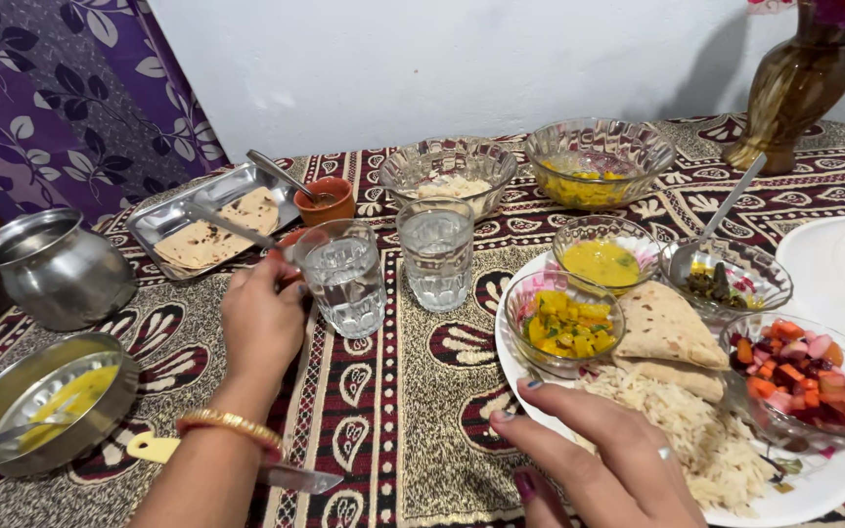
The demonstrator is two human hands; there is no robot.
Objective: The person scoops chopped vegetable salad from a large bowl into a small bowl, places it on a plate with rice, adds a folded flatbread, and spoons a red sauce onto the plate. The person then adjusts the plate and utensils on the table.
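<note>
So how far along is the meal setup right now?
Mostly laid: the white plate holds rice, folded flatbread and small bowls of curry; two glasses are filled. In hand: the left hand is at the nearer water glass, and the right hand rests on the plate's edge. A second white plate at far right looks unfilled.

left hand (264, 315) around a water glass (344, 277), right hand (606, 452) on the white plate (814, 489)
</note>
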